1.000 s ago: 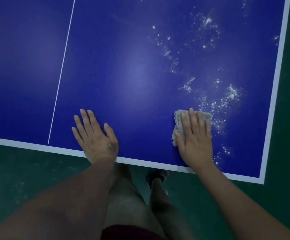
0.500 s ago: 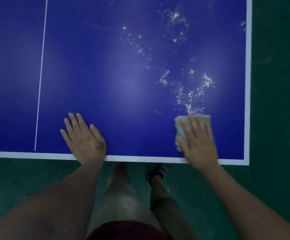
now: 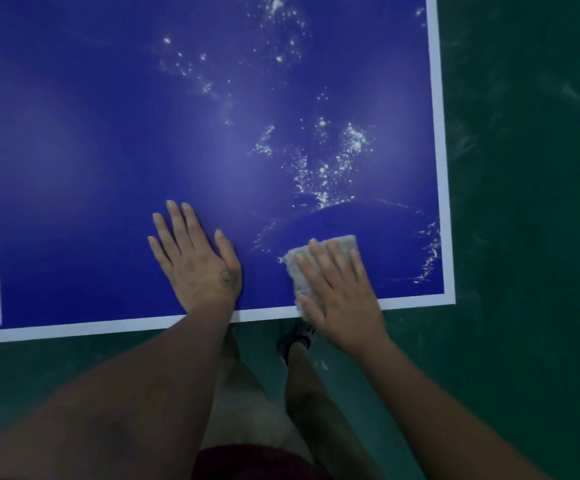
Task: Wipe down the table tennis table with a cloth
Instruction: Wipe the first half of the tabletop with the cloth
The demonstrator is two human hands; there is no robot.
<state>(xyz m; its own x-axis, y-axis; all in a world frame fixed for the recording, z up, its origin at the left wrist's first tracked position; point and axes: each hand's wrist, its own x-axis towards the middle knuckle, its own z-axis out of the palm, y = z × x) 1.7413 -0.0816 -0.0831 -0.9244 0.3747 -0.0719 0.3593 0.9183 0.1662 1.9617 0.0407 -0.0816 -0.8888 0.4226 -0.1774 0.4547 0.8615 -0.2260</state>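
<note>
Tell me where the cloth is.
Head view, lower right: the cloth lies under the right hand on the table, near its front edge, right of the left hand.

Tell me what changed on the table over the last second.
The right hand pulled the cloth back toward the near edge of the table, leaving a wiped patch beyond it. The left hand stayed flat on the table, and the powder farther out remains.

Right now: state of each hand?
Left hand: open, flat on the table, holding nothing.
Right hand: open, straight fingers pressing the cloth on the table.
</note>
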